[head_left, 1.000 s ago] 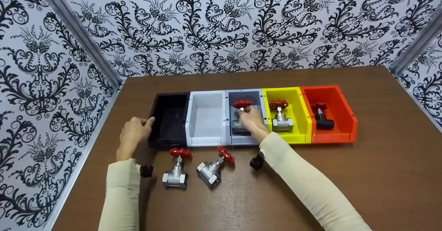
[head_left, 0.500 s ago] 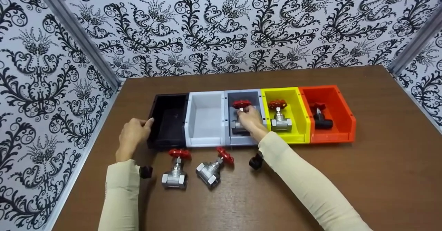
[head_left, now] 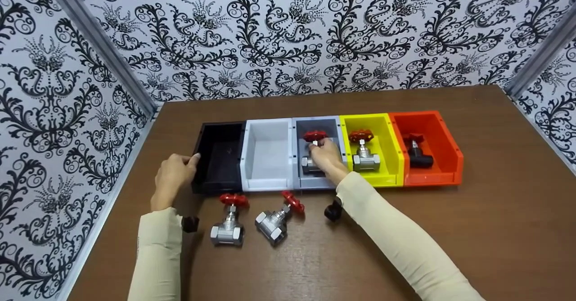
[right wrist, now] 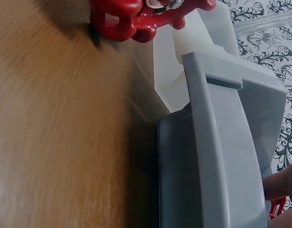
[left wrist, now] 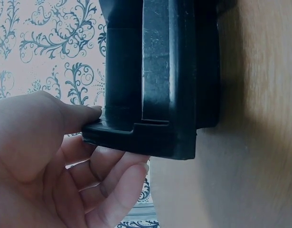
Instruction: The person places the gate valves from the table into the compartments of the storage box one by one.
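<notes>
My left hand pinches the left side wall of the black bin. In the left wrist view the thumb lies over the wall's edge and the fingers are on its outer side. Inside the grey bin lies a metal valve with a red handwheel. My right hand reaches over the bin's front and grips this valve near its stem, covering part of the body. The right wrist view mostly shows the grey bin's front lip, with fingertips at the right edge.
A white bin, a yellow bin with a valve, and an orange bin with a black-bodied valve complete the joined row. Two red-wheeled valves, one upright and one slanted, lie before it.
</notes>
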The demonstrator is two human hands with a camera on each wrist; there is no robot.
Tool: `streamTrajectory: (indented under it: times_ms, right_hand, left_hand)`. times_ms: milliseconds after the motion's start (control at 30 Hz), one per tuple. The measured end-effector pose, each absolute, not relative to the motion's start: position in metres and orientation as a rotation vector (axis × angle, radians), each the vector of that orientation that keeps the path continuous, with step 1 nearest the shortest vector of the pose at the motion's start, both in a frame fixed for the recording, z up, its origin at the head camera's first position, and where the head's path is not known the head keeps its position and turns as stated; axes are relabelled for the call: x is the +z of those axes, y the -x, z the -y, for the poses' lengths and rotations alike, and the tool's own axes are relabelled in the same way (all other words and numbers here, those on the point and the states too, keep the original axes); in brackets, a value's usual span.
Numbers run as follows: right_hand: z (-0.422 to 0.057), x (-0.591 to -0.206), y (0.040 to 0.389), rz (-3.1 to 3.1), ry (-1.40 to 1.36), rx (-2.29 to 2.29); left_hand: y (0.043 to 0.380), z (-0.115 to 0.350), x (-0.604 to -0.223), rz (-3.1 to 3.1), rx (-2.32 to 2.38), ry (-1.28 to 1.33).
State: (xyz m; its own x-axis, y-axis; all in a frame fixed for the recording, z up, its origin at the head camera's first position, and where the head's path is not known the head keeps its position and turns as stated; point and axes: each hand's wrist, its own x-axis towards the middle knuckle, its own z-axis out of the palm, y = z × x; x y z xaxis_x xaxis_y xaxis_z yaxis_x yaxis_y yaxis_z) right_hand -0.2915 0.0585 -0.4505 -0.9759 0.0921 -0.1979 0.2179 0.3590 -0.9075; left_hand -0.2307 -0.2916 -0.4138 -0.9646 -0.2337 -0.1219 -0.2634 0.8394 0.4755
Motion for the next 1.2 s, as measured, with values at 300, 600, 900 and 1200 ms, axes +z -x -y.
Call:
streamTrajectory:
  times_ms: [300,600,900,1200]
  right_hand:
    - [-0.0575,-0.4511,0.2922,-2.492,-0.294,-1.689]
    - [-0.058,-0.452,0.2925,-2.507,-0.287,-1.669]
    - [-0.0575,-0.454,0.2952,-2.598,-0.231,-1.601]
    - [-0.0572,-0.4512,0.2952,-2.556,-0.242,-1.609]
  left_hand:
    - [0.2315,0.2912,-0.4123,-2.949,0.789,0.406]
    - [0.2319,0.292,-0.4145,-2.958,0.78,0.384]
    - [0.2318,0.2921,-0.4158,-2.937,0.779,0.406]
    - [0.2308,0.292,-0.415,-2.944,0.774,0.402]
